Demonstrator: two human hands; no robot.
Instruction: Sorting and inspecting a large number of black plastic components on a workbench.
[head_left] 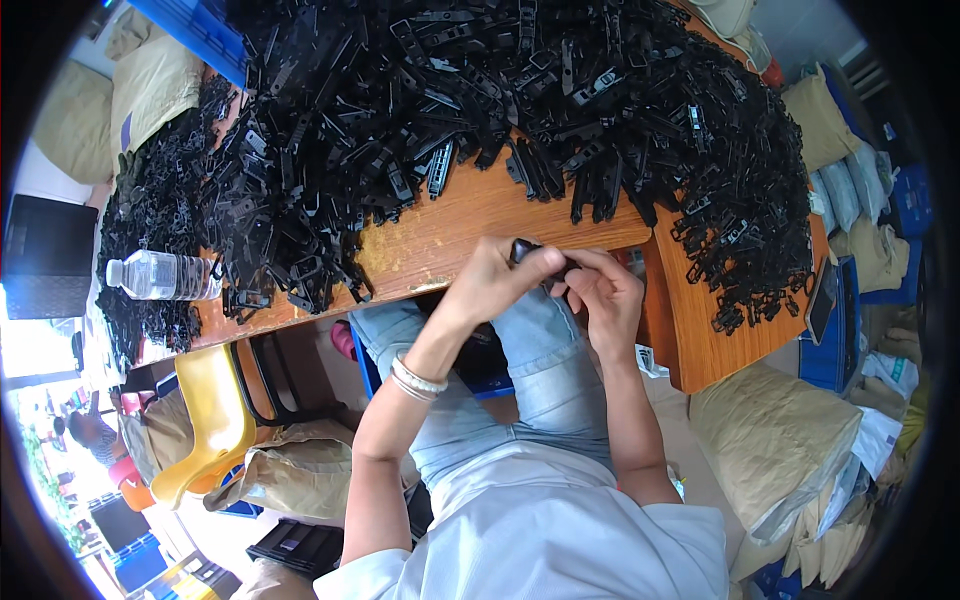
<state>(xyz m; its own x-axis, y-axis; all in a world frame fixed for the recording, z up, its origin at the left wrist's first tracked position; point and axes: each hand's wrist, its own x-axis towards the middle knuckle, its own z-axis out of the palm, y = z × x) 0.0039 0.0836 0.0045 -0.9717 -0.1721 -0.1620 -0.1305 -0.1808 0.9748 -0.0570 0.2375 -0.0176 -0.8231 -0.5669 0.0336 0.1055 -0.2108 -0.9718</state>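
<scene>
Just off the table's front edge, above my lap, both hands are together on a small black plastic part point(522, 250). My left hand point(497, 278) closes on it with thumb and fingers, and a bit of the part shows beside the thumb. Curled in from the other side, my right hand point(606, 293) grips at the same spot; its fingers hide most of what lies between. Beyond my hands, a large heap of black plastic parts point(430, 110) covers most of the wooden table point(470, 220). Smaller black pieces point(735, 230) are piled on the right.
A clear plastic bottle point(165, 275) lies on its side at the left. A phone-like dark slab point(821, 302) is at the right table edge. Below stand a yellow chair point(215, 420) and brown sacks point(770, 430). A blue bin point(200, 40) sits far left.
</scene>
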